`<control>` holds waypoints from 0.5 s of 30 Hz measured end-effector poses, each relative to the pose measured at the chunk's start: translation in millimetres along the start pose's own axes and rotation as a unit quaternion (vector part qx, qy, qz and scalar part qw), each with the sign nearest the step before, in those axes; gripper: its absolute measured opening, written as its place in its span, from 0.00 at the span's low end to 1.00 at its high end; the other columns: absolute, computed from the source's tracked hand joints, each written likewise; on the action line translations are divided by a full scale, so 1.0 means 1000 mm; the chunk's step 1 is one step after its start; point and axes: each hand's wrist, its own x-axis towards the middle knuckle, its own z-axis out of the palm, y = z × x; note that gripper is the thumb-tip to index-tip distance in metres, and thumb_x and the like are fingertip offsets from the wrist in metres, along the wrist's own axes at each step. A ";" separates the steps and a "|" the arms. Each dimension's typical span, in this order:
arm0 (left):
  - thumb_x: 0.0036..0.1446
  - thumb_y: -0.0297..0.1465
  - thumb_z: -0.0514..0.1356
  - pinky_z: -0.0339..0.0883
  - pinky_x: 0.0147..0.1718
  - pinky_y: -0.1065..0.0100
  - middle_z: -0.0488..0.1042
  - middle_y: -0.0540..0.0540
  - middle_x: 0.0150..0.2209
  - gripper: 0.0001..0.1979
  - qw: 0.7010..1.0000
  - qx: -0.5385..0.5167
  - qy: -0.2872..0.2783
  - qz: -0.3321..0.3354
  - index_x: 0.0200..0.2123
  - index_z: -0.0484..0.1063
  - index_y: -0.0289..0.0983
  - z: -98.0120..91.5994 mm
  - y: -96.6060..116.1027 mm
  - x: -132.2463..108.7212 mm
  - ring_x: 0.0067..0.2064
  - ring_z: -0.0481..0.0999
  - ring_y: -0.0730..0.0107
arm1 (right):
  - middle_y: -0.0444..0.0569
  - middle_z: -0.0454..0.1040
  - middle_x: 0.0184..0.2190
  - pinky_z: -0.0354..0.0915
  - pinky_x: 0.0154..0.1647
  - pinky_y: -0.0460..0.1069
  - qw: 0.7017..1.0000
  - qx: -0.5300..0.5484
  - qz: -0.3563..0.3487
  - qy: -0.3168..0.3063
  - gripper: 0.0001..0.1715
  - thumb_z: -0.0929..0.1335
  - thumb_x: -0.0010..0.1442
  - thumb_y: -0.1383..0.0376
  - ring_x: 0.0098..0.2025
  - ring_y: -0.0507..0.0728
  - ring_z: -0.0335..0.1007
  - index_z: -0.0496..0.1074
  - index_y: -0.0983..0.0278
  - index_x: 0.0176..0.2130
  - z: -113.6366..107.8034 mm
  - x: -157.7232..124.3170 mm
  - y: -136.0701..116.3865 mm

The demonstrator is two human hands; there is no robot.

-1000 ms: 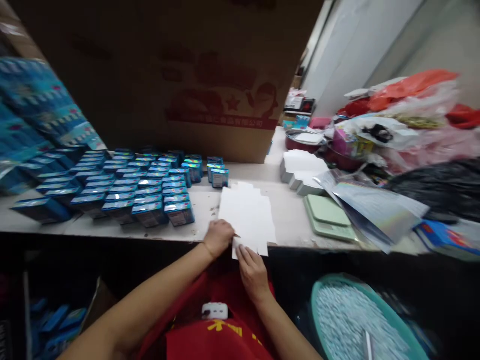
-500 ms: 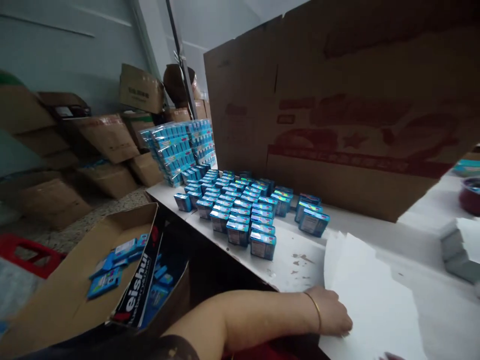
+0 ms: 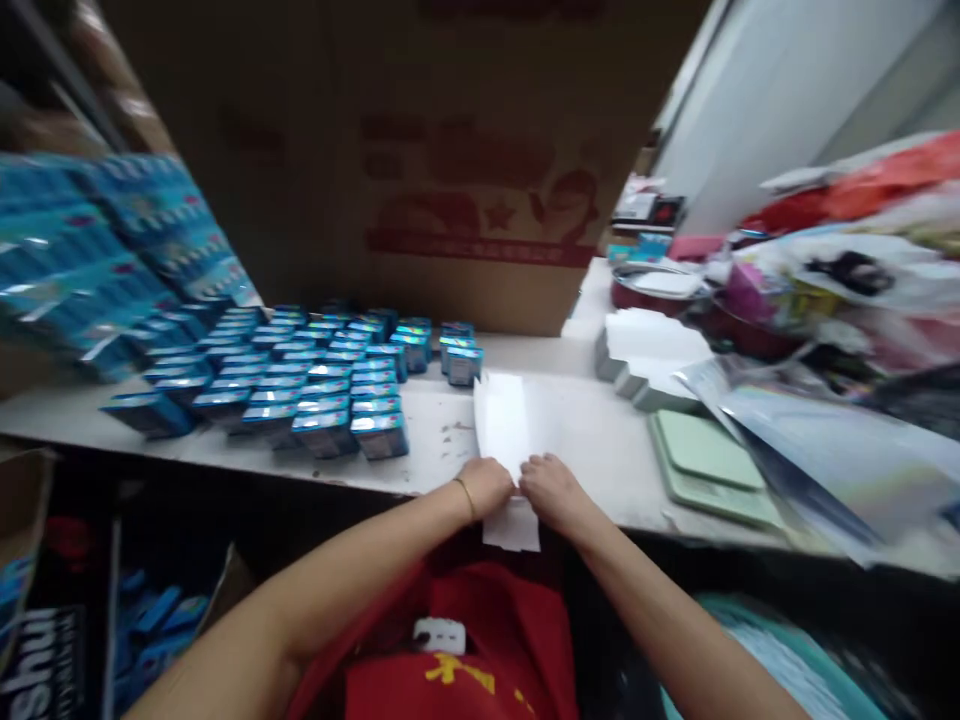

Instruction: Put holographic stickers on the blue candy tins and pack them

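A white card sheet [image 3: 504, 415] lies across the table's front edge, its lower end hanging over. My left hand [image 3: 486, 485], with a thin gold bangle at the wrist, is closed on its left side. Facing it, my right hand [image 3: 553, 490] is closed on the right side, fingers curled and close to the left ones. To the left of my hands, small blue boxes [image 3: 379, 432] stand in tight rows on the table. A few more blue boxes [image 3: 463, 362] stand apart, just beyond the sheet.
A large cardboard carton [image 3: 480, 290] rises behind the table [image 3: 592, 440]. Plastic-wrapped blue packs [image 3: 82, 260] are stacked at left. To the right are piled white cards [image 3: 652, 350], a pale green scale-like device [image 3: 709, 460] and plastic bags [image 3: 817, 450]. Below left, a carton [image 3: 45, 640] holds blue boxes.
The view has swung right. My right hand, barely visible at the lower edge before, now grips the sheet opposite my left hand. The sheet now appears narrower and extends past the table edge.
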 end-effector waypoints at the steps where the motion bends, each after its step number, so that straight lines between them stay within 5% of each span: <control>1: 0.52 0.29 0.52 0.63 0.30 0.68 0.76 0.41 0.30 0.11 1.000 -0.004 0.004 0.004 0.27 0.74 0.34 0.001 -0.001 0.001 0.35 0.73 0.63 | 0.52 0.72 0.26 0.54 0.32 0.50 1.000 -0.004 0.012 -0.008 0.13 0.61 0.52 0.74 0.33 0.56 0.64 0.71 0.65 0.23 0.001 0.000 0.000; 11: 0.54 0.37 0.49 0.62 0.30 0.67 0.75 0.43 0.33 0.15 0.998 -0.011 0.026 -0.058 0.30 0.74 0.39 0.001 0.004 0.004 0.36 0.73 0.62 | 0.52 0.71 0.26 0.55 0.38 0.49 0.999 0.006 0.045 0.030 0.12 0.62 0.53 0.73 0.35 0.55 0.64 0.72 0.66 0.26 0.008 -0.014 -0.002; 13: 0.54 0.38 0.48 0.62 0.31 0.67 0.75 0.43 0.33 0.16 0.997 -0.010 0.028 -0.065 0.31 0.74 0.39 -0.001 0.005 0.005 0.36 0.73 0.62 | 0.52 0.72 0.30 0.55 0.46 0.51 0.998 0.016 0.033 0.059 0.08 0.63 0.54 0.70 0.41 0.56 0.63 0.72 0.66 0.31 0.007 -0.026 -0.005; 15: 0.54 0.39 0.48 0.62 0.31 0.67 0.75 0.43 0.33 0.17 0.997 -0.011 0.025 -0.069 0.32 0.74 0.40 -0.002 0.006 0.006 0.36 0.73 0.62 | 0.54 0.69 0.43 0.48 0.54 0.56 0.993 0.033 0.035 0.112 0.19 0.66 0.51 0.61 0.52 0.61 0.55 0.68 0.66 0.44 0.012 -0.046 -0.012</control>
